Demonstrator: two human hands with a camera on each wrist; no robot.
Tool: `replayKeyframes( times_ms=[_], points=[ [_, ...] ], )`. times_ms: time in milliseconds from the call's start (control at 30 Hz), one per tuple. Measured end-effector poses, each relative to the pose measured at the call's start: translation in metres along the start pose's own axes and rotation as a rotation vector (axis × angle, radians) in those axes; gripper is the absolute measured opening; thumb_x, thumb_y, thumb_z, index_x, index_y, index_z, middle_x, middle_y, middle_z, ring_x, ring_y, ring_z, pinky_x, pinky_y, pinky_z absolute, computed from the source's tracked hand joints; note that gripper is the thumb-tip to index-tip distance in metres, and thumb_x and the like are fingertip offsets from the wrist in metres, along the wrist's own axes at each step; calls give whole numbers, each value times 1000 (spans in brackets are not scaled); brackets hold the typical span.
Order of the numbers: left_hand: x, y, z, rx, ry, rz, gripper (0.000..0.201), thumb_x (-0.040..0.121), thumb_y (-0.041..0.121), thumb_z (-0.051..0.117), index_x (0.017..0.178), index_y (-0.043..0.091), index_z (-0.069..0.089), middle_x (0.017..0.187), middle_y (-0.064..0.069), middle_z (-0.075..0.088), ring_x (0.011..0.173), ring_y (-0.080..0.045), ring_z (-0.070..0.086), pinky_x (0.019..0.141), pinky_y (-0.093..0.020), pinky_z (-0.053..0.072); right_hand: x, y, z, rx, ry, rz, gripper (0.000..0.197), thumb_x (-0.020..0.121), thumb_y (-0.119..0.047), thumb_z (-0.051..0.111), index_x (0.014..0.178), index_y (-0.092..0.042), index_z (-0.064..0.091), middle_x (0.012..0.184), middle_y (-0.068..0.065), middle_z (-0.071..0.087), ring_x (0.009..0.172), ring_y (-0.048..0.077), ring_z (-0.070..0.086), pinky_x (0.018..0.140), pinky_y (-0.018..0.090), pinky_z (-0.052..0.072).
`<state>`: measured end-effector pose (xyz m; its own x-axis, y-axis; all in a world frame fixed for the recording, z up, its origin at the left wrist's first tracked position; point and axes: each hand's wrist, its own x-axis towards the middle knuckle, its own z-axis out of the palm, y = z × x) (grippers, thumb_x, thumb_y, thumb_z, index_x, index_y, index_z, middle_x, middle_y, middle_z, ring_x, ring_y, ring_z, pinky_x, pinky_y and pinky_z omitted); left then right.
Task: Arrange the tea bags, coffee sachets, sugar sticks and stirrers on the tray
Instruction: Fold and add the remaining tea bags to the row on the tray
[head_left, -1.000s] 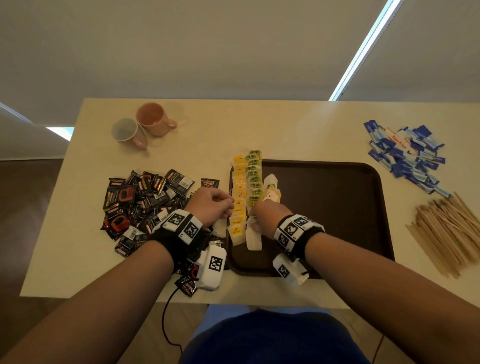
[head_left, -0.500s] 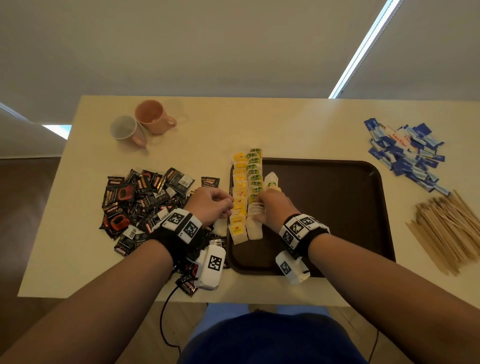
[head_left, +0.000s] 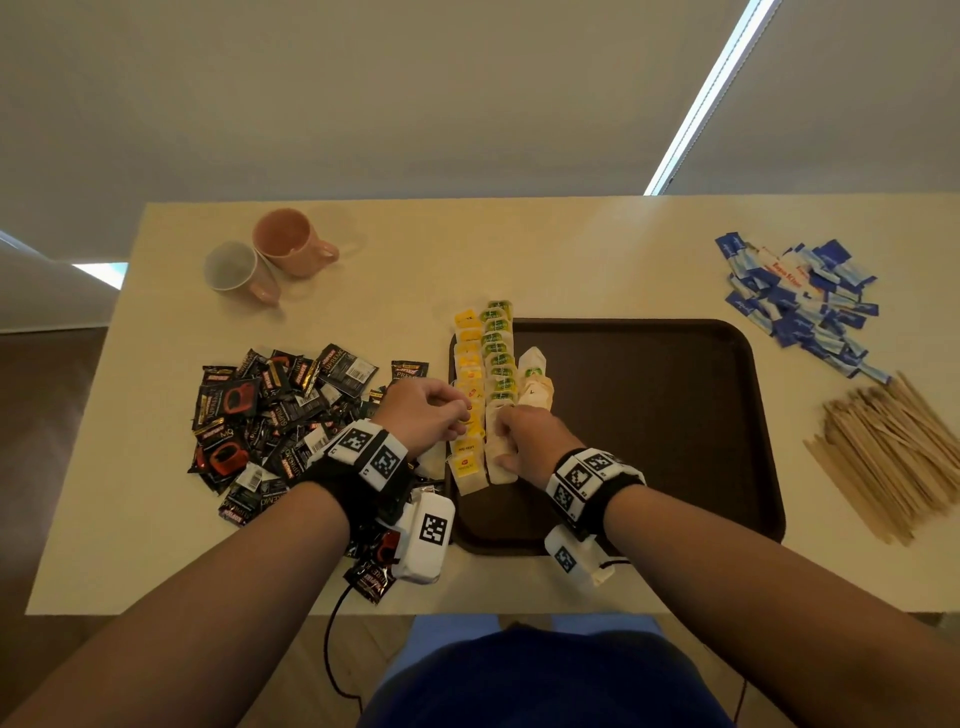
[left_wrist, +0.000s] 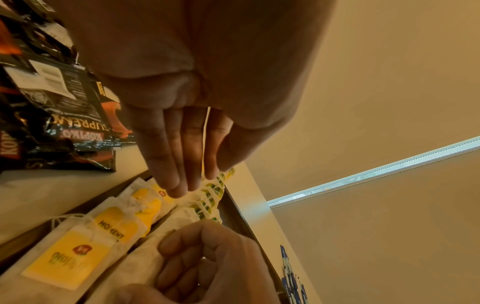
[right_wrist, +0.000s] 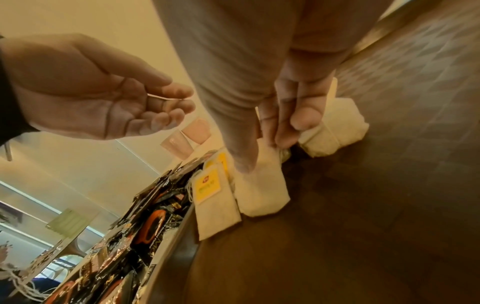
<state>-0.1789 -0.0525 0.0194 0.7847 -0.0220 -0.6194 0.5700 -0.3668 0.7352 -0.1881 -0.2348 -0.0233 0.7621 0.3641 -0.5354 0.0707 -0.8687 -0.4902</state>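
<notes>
Two rows of tea bags lie along the left edge of the dark brown tray (head_left: 649, 441): a yellow-tagged row (head_left: 467, 395) outermost and a green-tagged row (head_left: 500, 358) just beside it, both running from the far rim toward the person. A few loose white tea bags (head_left: 535, 384) sit just right of the green row. The right hand (head_left: 524, 441) rests on the near end of the green-tagged row; in the right wrist view its thumb presses down on a plain white bag (right_wrist: 259, 191) while the curled fingers (right_wrist: 296, 115) pinch the bag's far end against the tray. The left hand (head_left: 423, 415) hovers over the yellow-tagged row, touching nothing that can be seen; its fingers (left_wrist: 176, 154) are straight and held close together, thumb slightly apart, with the tips just above the yellow tags.

Left of the tray, a heap of black coffee sachets (head_left: 270, 421) spreads over the cream table (head_left: 519, 260), reaching under the left wrist. On the far left stand two mugs (head_left: 270, 260), touching each other. Right of the tray, well apart from the hands, lie a pile of blue and white sugar sticks (head_left: 800, 301) and, nearer the person, a bundle of wooden stirrers (head_left: 893, 457). The tray's right part is bare.
</notes>
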Motion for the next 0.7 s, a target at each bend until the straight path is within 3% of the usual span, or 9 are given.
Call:
replayKeyframes(
  times_ms=[367, 500, 567, 633, 700],
  points=[
    [4, 0, 1, -12, -4, -9, 9, 95, 4, 63, 92, 9, 70, 87, -12, 74, 76, -20, 71, 71, -30, 59, 1, 5, -5, 30, -31, -29, 27, 83, -29, 75, 102, -22, 57, 102, -4, 60, 91, 18, 59, 84, 35, 55],
    [6, -1, -1, -7, 1, -5, 14, 94, 4, 63, 87, 14, 69, 89, -13, 74, 79, -22, 71, 77, -35, 60, 5, 26, -47, 213, 178, 64, 20, 86, -28, 73, 102, -22, 62, 93, -5, 62, 84, 15, 61, 74, 26, 54],
    [6, -1, -1, -4, -1, -9, 12, 95, 5, 63, 89, 14, 69, 90, -12, 74, 80, -22, 71, 76, -33, 59, 20, 41, -65, 163, 196, 142, 44, 83, -32, 76, 122, -21, 58, 115, -3, 62, 103, 16, 60, 87, 29, 52],
    [7, -2, 0, -1, -7, -10, 12, 95, 5, 63, 89, 14, 69, 90, -11, 74, 81, -22, 72, 75, -32, 59, 36, 49, -73, 83, 110, 189, 75, 80, -35, 79, 143, -17, 43, 142, 2, 49, 127, 21, 50, 105, 36, 45],
    [8, -2, -1, 6, -11, -14, 11, 95, 6, 63, 90, 14, 69, 91, -11, 74, 81, -22, 72, 75, -32, 59, 48, 50, -74, 26, 31, 164, 97, 74, -40, 83, 151, -16, 31, 154, 3, 36, 138, 26, 39, 112, 42, 38]
  ],
)
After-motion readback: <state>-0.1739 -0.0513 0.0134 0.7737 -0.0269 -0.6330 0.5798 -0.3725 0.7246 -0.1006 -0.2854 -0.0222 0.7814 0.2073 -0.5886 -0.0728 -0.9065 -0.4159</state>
